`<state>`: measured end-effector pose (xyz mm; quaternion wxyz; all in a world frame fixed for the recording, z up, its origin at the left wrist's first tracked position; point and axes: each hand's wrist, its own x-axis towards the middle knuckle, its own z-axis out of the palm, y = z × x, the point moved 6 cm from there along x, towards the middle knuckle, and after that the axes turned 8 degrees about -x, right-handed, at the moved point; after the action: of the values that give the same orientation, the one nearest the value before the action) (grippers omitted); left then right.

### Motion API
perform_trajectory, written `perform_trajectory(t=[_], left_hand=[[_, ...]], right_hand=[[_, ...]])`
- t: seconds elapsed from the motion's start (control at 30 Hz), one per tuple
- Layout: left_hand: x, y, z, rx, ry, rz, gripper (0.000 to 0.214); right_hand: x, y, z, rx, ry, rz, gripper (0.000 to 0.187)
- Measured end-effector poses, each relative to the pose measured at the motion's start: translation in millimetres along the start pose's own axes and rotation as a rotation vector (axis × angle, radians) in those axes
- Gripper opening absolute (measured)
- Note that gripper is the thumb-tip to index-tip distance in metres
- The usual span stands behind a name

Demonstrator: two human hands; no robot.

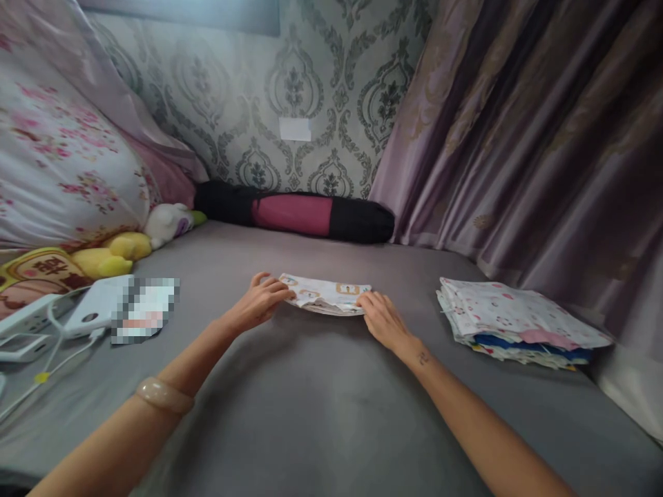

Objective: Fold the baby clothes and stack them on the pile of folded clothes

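A folded white cloth (326, 291) with tan and brown printed patches lies across the middle of the grey sheet (311, 400). My left hand (262, 300) grips its left end, fingers on top and curled round the edge. At the opposite end, my right hand (383, 317) is closed on the near right corner. Several layers show along the cloth's front edge, which bows slightly between the hands. My thumbs are mostly hidden.
Right of my arm sits a stack of folded printed cloths (518, 321). A black and maroon roll bag (293, 212) lies along the wall. On the left are a white power bank (98, 307), cables, a power strip (31, 321) and plush toys (108, 255). Curtains (466, 124) hang at right.
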<state>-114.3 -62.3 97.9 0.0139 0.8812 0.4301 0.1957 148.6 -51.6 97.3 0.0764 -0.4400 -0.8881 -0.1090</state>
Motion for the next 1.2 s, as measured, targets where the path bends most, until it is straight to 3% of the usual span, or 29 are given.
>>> perform_trajectory(t=[0.17, 0.33, 0.43, 0.53, 0.63, 0.7, 0.9, 1.07, 1.2], left_hand=[[-16, 2, 20.1, -0.033, -0.124, 0.009, 0.05], [-19, -1, 24.4, -0.103, -0.173, -0.068, 0.046], [-5, -1, 24.9, -0.128, -0.147, -0.196, 0.03], [19, 6, 29.9, -0.105, -0.047, -0.278, 0.028], [43, 17, 47.3, -0.062, -0.006, -0.277, 0.034], [52, 21, 62.9, -0.024, -0.025, -0.298, 0.04], [51, 21, 93.6, 0.051, -0.107, -0.401, 0.054], [49, 20, 96.2, 0.074, -0.101, -0.391, 0.055], [55, 16, 92.7, 0.021, -0.171, -0.409, 0.054]], right_hand=[[-18, -12, 11, 0.006, -0.135, -0.069, 0.05], [-26, -10, 13, 0.077, -0.246, -0.053, 0.073], [-13, -10, 15, 0.123, -0.276, -0.007, 0.06], [15, -16, 18, 0.149, -0.204, 0.082, 0.038], [41, -26, 25, 0.149, -0.083, 0.174, 0.039], [49, -32, 35, 0.129, -0.072, 0.211, 0.044], [48, -35, 67, 0.136, -0.179, 0.266, 0.054], [49, -29, 75, 0.165, -0.271, 0.288, 0.055], [55, -26, 72, 0.224, -0.337, 0.282, 0.053]])
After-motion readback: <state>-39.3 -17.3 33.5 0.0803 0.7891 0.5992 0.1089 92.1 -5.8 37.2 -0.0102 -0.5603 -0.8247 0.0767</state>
